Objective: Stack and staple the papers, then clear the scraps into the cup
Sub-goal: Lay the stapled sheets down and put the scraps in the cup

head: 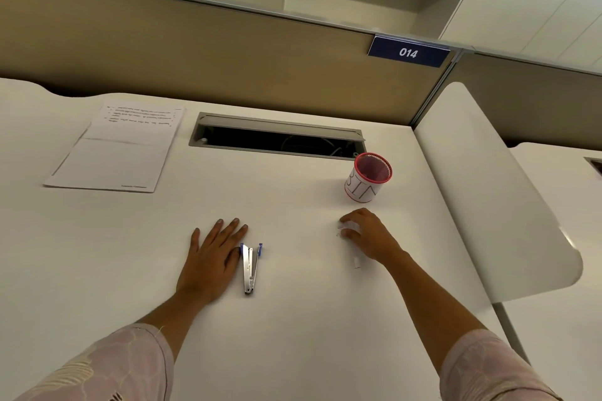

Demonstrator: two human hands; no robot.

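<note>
A stack of printed papers (110, 153) lies flat at the far left of the white desk (293, 319). My left hand (211, 257) rests flat on the desk, fingers straight, its thumb side touching a silver and blue stapler (250, 267). My right hand (366, 234) is curled over small white paper scraps (349, 227) and pinches them against the desk. Another small scrap (357, 262) lies just below that hand. A red mesh cup (368, 177) with a white label stands a little beyond my right hand.
An open cable slot (277, 138) is sunk into the desk behind the cup and beside the papers. A tan partition (195, 52) with a blue "014" sign (408, 52) closes off the back. A white curved divider (488, 189) borders the right side.
</note>
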